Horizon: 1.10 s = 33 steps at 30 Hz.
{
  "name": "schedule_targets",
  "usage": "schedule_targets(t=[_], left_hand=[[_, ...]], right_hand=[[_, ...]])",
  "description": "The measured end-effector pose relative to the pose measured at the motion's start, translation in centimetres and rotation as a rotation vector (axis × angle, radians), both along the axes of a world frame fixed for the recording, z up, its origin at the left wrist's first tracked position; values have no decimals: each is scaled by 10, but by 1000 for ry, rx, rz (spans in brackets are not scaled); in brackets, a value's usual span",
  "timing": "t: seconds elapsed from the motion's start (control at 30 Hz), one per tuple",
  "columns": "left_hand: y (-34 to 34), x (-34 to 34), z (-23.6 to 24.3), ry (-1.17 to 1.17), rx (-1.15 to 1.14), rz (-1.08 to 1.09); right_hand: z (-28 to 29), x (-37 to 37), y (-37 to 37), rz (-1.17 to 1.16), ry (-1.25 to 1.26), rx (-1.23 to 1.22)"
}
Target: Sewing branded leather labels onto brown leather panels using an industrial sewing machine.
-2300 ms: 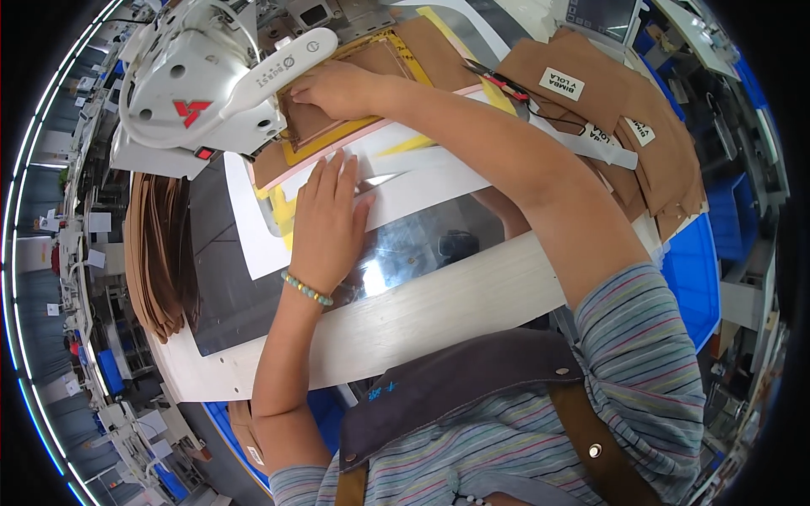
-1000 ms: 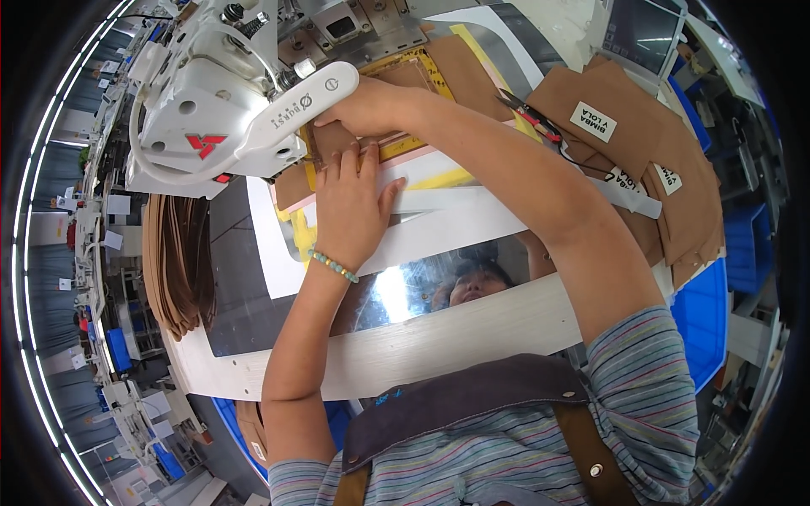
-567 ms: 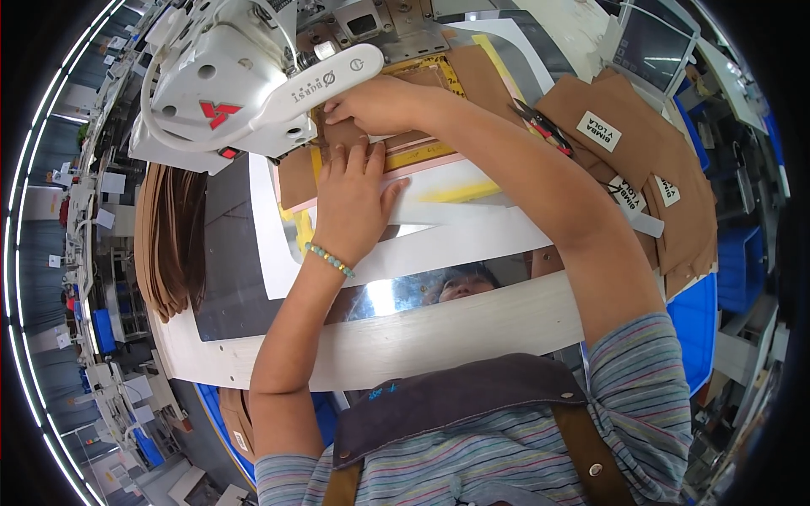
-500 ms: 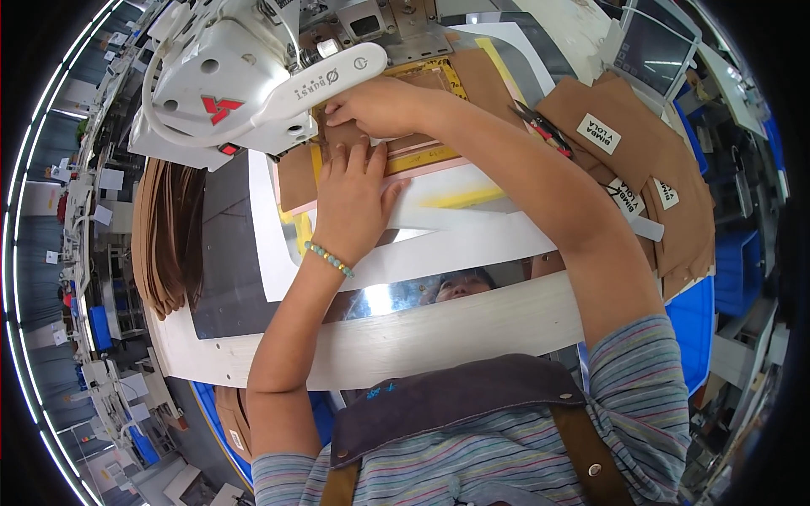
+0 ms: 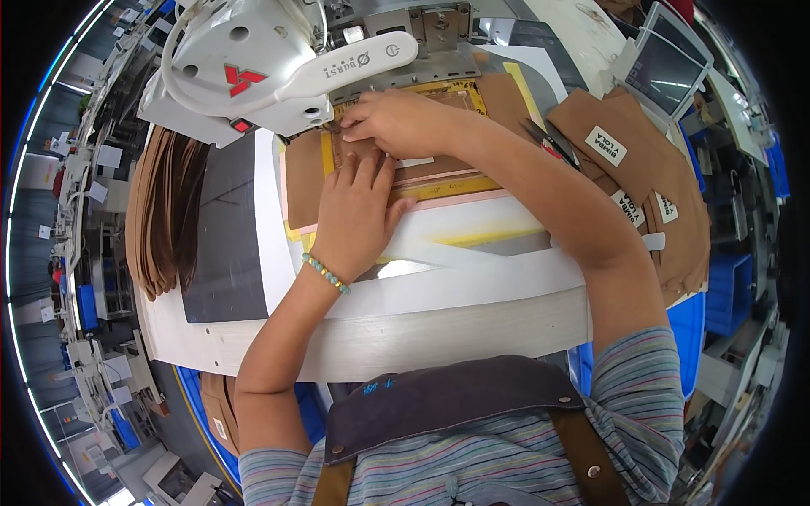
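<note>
A brown flat panel (image 5: 305, 181) lies under a yellow-edged clear template (image 5: 460, 186), in front of the head of a white sewing machine (image 5: 253, 80). My left hand (image 5: 356, 202) rests flat over the template's near left part, fingers stretched forward and thumb apart. Just beyond it, my right hand (image 5: 403, 122) reaches in from the right with bent fingers drawn together near the template's left end. Whatever its fingertips pinch is too small to make out. Beneath the template lies a white sheet (image 5: 472, 291) with yellow strips.
Brown pieces with white labels (image 5: 606, 146) are heaped at the right, beside dark-bladed snips (image 5: 553, 143). A stack of long brown pieces (image 5: 160, 211) stands at the left. Behind the heap is a screen (image 5: 666, 72). Blue bins (image 5: 688, 346) sit below the table edge.
The template, panel and white sheet have slid toward me, out from the machine head, and the sheet now covers the shiny strip along the table. Both my hands have moved with them.
</note>
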State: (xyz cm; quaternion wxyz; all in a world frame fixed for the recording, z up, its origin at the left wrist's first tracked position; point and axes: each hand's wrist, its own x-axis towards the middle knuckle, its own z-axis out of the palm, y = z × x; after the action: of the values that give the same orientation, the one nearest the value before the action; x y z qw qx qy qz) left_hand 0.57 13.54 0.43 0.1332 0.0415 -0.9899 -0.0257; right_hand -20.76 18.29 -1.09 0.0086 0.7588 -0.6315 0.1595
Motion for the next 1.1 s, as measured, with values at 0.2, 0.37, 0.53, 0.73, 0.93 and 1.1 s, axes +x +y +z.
schedule_targets(t=[0.2, 0.37, 0.53, 0.73, 0.93, 1.1], left_hand=[[10, 28, 3, -1, 64, -48], [-8, 63, 3, 36, 157, -59], [-22, 96, 18, 24, 98, -68], [-13, 92, 15, -31, 140, -191], [2, 77, 14, -38, 189, -275], [5, 90, 8, -107, 168, -353]], right_hand=[[-2, 6, 16, 15, -17, 23], [59, -12, 59, 41, -119, 12], [155, -30, 192, -229, 29, -229], [144, 25, 313, -642, -56, 424], [63, 70, 327, -720, -272, 229], [60, 68, 325, -687, -377, 274]])
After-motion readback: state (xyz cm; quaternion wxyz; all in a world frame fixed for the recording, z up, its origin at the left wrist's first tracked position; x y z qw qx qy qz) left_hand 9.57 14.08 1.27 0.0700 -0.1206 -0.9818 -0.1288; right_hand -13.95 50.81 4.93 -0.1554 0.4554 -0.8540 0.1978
